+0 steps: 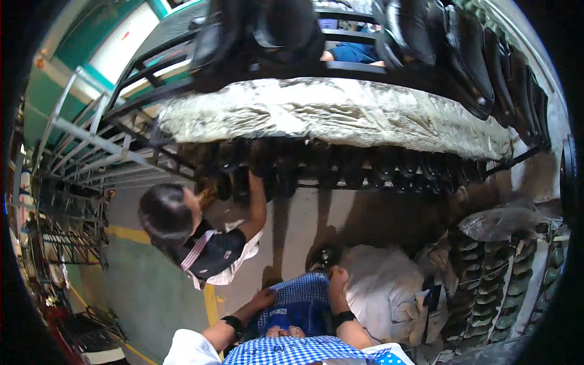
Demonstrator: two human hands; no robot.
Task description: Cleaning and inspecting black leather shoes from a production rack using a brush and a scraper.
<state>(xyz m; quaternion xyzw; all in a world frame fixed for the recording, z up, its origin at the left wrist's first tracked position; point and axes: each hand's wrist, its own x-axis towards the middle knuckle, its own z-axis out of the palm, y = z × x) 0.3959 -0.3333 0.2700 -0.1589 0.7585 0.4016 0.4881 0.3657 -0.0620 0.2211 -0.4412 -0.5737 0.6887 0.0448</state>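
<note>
My right hand (pixel 336 280) grips a shiny black shoe (pixel 321 255) held just above my lap. My left hand (pixel 264 298) rests on the left edge of the blue checked apron (pixel 299 298) over my knees, and its fingers are curled so I cannot tell whether it grips the cloth. Both wrists wear black bands. In front of me stands a long metal rack (pixel 340 179) with a row of black shoes (pixel 365 164) on its lower level and more black shoes (pixel 462 55) on top.
A co-worker (pixel 201 240) in a dark top and white apron crouches at left, one hand reaching to the rack's lower row. A crumpled grey sheet (pixel 334 112) covers the rack's middle. Stacked greenish soles (pixel 486 292) and a white bag (pixel 383 286) lie to my right. Empty metal racks (pixel 73 182) stand at left.
</note>
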